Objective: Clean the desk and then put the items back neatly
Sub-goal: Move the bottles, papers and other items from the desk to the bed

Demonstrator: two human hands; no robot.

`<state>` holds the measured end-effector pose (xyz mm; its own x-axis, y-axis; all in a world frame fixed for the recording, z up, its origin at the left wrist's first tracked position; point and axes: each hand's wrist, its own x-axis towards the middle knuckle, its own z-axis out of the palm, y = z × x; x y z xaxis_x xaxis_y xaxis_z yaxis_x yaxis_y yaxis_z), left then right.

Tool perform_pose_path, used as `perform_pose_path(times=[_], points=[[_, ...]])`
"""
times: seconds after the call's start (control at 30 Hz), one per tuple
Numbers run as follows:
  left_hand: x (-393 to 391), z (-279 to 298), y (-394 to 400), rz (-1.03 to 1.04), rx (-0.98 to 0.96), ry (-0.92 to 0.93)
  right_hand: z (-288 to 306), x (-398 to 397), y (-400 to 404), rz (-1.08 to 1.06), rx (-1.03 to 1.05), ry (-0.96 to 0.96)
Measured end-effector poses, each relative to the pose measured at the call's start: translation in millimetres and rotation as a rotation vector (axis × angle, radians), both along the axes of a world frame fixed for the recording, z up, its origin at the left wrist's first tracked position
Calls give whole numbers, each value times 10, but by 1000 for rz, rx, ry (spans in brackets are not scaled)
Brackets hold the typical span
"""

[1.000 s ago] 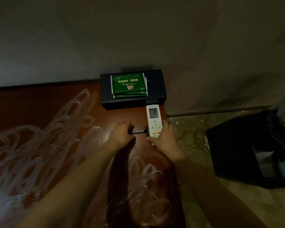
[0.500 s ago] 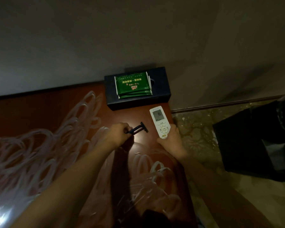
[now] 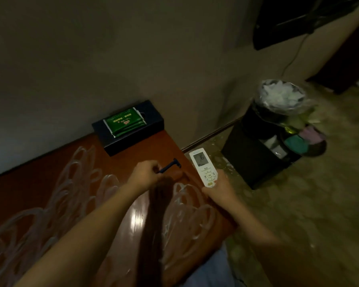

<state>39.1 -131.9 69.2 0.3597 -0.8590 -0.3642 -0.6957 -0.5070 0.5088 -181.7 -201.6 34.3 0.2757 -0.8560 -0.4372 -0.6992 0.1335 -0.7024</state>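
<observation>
Left hand (image 3: pixel 146 172) around a dark razor (image 3: pixel 170 165), right hand (image 3: pixel 218 188) around a white remote (image 3: pixel 204 167), over the desk (image 3: pixel 50 183).

Remote (image 3: pixel 204 167): white, screen lit, held off the desk's right edge. Razor (image 3: pixel 168 166): dark, T-headed, pinched by its handle above the desk (image 3: pixel 50 183) (red-brown, glossy). Black box (image 3: pixel 131 129): back corner, green packets (image 3: pixel 124 122) on top.
</observation>
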Motion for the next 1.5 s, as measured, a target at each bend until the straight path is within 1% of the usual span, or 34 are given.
perform_pose_path(times=[0.13,0.23,0.33,0.37,0.47,0.67,0.77,0.93,1.03,1.13,1.3,1.5], points=[[-420,167,135,-235,-22,-7,124,-481,568,-160,-20,19],[-787,274,130,-389,-26,11,220,-899,950,-274,20,-34],[-1304,330,52,-553,-19,44,190,-1508,1295,-416,39,-53],[-1544,341,21,-622,-19,38,97,-1782,1428,-487,29,-43],[-2335,389,-7,-826,-49,18,275,-2375,1918,-714,-20,3],[-4090,510,276,-1164,-65,56,539,-3324,2956,-1123,-78,-30],[-4972,534,648,-1314,-55,86,607,-3759,3584,-1294,-99,-32],[-6232,475,1593,-1529,-31,119,673,-4538,4657,-1462,-93,3],[-6881,453,2168,-1655,-61,109,663,-4912,5241,-1584,-96,75],[-7400,463,2735,-1760,-72,138,560,-5183,5814,-1753,-45,85],[-8097,422,3500,-1985,-18,155,427,-5488,6554,-1921,-1,94],[-8971,190,4223,-2187,-3,69,117,-5774,7134,-2105,127,41]])
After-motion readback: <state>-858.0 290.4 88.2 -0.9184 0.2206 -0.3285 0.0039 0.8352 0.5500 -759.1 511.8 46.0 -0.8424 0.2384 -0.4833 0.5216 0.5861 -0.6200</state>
